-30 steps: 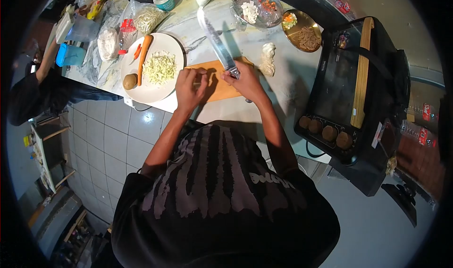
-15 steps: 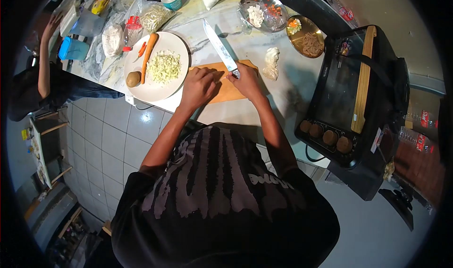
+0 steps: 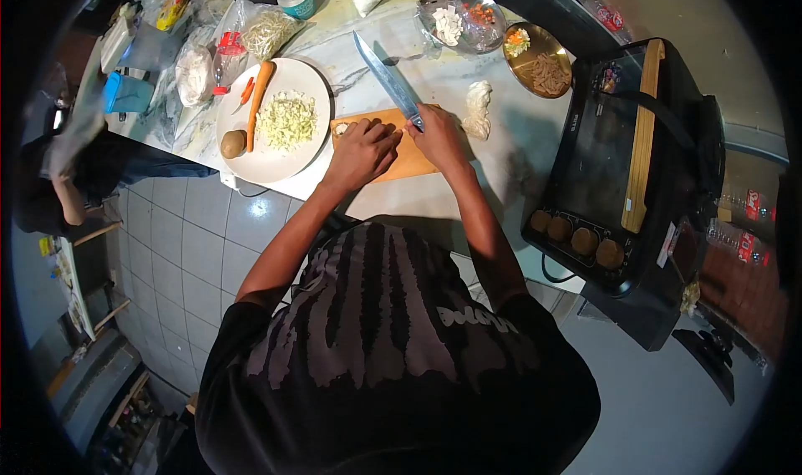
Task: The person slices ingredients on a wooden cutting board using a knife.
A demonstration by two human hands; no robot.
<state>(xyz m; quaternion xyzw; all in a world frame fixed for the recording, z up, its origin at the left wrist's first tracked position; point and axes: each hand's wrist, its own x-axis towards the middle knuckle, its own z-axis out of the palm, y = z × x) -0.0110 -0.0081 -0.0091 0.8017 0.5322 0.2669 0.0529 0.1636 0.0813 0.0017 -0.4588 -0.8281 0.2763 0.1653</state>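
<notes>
My right hand [image 3: 439, 139] is closed round the handle of a large kitchen knife [image 3: 387, 81], whose blade points away from me beyond the board's far edge. Beneath both hands lies a wooden cutting board [image 3: 409, 164]. My left hand [image 3: 364, 152] rests on it with curled fingers; whatever is under them is hidden. A small pale piece [image 3: 341, 129] shows at the board's left, by my left fingers. Left of the board, a white plate [image 3: 313, 159] bears chopped pale vegetable [image 3: 286, 121], a carrot [image 3: 258, 99], red chillies [image 3: 247, 91] and a brown round vegetable [image 3: 233, 144].
A whitish lump [image 3: 477, 111] lies right of the board. Behind are two metal plates [image 3: 535, 86] of chopped food and a tub [image 3: 296, 0]. A toaster oven [image 3: 622, 166] stands at right. Bags and a bottle [image 3: 228, 61] fill the left, near another person [image 3: 71, 170].
The knife blade has tilted, and my left hand has shifted slightly, baring a pale piece on the board. The other person's raised arm has come down with a plastic bag.
</notes>
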